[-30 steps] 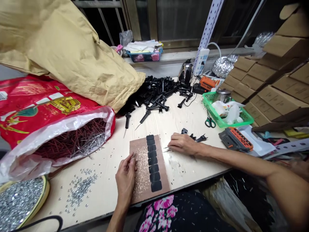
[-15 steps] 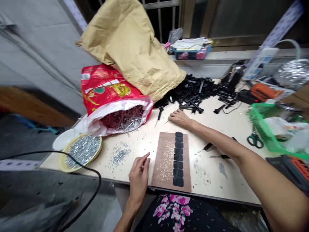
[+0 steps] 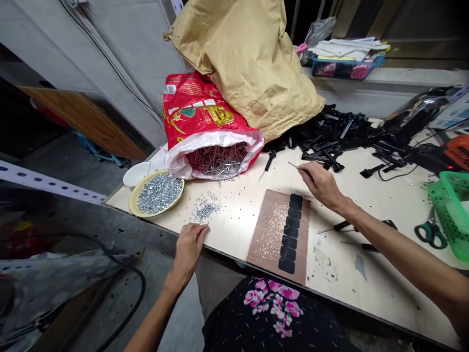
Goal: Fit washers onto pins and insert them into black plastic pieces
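My right hand (image 3: 320, 182) is raised over the table beyond the brown board, pinching a thin metal pin (image 3: 292, 165) that points left. A row of black rounded pads (image 3: 289, 242) lies along the right half of the brown board (image 3: 263, 234), with pale bits scattered to their left. At the table's front edge, my left hand (image 3: 189, 244) has its fingers drawn together; whatever they hold, if anything, is hidden. Just beyond it lies a loose heap of small silver washer-like pieces (image 3: 205, 211). More such pieces fill a yellow bowl (image 3: 132, 198) at the left.
A red sack (image 3: 198, 110) lies with its mouth open, full of nails or pins. Behind it slumps a tan paper sack (image 3: 256, 63). Black plastic parts (image 3: 340, 129) are heaped at the back. Scissors (image 3: 431, 232) and a green basket (image 3: 450, 215) stand at the right.
My right hand has lifted off the table near the black parts, bringing the pin up. My left hand has moved left to the small silver pieces, its fingers closing. The view has swung left.
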Demonstrator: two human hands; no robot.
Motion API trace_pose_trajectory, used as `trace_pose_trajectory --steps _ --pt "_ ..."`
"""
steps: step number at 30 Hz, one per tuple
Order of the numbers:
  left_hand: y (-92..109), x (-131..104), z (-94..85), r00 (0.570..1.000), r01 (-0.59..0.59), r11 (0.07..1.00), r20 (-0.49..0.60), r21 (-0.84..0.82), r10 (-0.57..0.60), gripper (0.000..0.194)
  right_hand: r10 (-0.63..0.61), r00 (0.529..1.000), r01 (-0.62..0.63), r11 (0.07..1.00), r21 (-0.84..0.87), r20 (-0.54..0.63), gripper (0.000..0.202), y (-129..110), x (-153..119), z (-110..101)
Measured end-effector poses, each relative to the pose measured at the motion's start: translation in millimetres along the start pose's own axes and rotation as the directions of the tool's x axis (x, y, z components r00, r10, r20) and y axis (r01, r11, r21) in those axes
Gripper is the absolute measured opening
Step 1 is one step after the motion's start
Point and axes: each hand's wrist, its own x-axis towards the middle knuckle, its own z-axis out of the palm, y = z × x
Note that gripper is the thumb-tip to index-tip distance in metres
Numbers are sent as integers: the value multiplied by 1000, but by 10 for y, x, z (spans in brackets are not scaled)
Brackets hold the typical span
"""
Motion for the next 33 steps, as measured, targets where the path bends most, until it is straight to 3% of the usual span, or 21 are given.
trace_pose_trajectory --steps 6,10,12,14,16,18,20,22,27,33 --pt "-34 -40 2 999 -15 998 50 56 12 27 62 998 -62 987 147 9 19 -480 -255 -9" --pt "-21 13 -35 995 -5 998 100 62 -1 22 57 993 -80 969 232 102 23 -813 -346 68" --pt "41 51 -52 994 41 999 100 -10 -40 19 52 991 -85 958 273 124 24 -996 -366 94" --pt "169 100 -51 983 169 969 109 -181 -151 18 61 988 -104 939 329 139 25 -1181 -371 113" --pt "370 171 -25 936 351 824 167 -444 -309 23 66 984 -126 917 379 168 26 -1350 -360 131" --pt "625 261 18 878 460 565 253 -685 -407 30 66 979 -138 910 390 192 28 -1479 -335 146" --pt "887 353 64 860 448 356 286 -820 -423 34 68 975 -143 919 367 210 30 -1553 -305 154" --pt "1105 430 100 860 413 236 291 -880 -420 35 86 973 -155 933 326 216 32 -1573 -282 151" --pt "1327 517 150 875 368 138 292 -920 -386 31 144 965 -190 961 203 219 32 -1527 -284 111" --pt "1306 536 183 888 367 184 285 -912 -361 28 178 963 -201 974 101 201 29 -1509 -330 115"
